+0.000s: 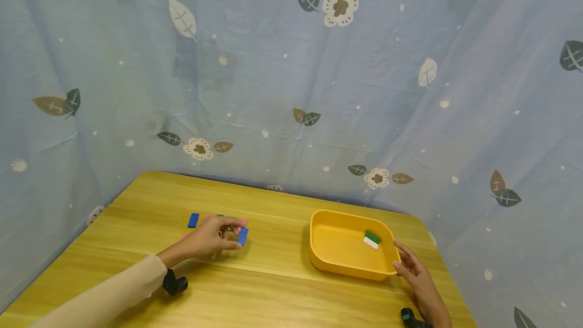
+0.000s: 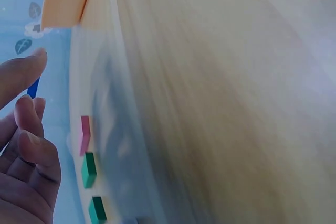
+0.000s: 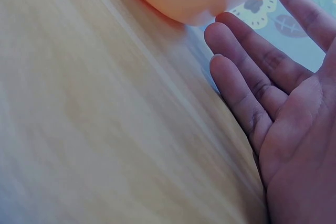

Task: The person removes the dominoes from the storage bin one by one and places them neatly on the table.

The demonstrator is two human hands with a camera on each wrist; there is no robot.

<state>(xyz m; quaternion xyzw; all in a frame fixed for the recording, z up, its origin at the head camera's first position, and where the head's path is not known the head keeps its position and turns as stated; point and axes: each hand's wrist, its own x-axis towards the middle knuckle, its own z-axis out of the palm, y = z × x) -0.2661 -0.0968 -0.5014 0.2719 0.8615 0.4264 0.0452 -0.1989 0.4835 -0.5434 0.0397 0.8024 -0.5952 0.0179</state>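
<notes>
My left hand (image 1: 211,237) pinches a blue block (image 1: 243,237) between thumb and fingers, above the left part of the table. In the left wrist view only a sliver of that blue block (image 2: 33,88) shows past the thumb. Beneath and beside this hand lie pink and green blocks, among them a pink block (image 2: 84,135) and a green block (image 2: 88,170); the hand hides some of them in the head view. On the right, my right hand (image 1: 419,277) holds the end of a yellow box (image 1: 339,266), thumb and index finger at its rim, other fingers loosely extended outside.
Inside the box lie a green block (image 1: 372,237) and a pale block (image 1: 371,243) side by side. Another blue block (image 1: 193,220) lies left of the group on the wooden table (image 1: 268,292). A patterned curtain (image 1: 273,80) hangs behind the table's far edge.
</notes>
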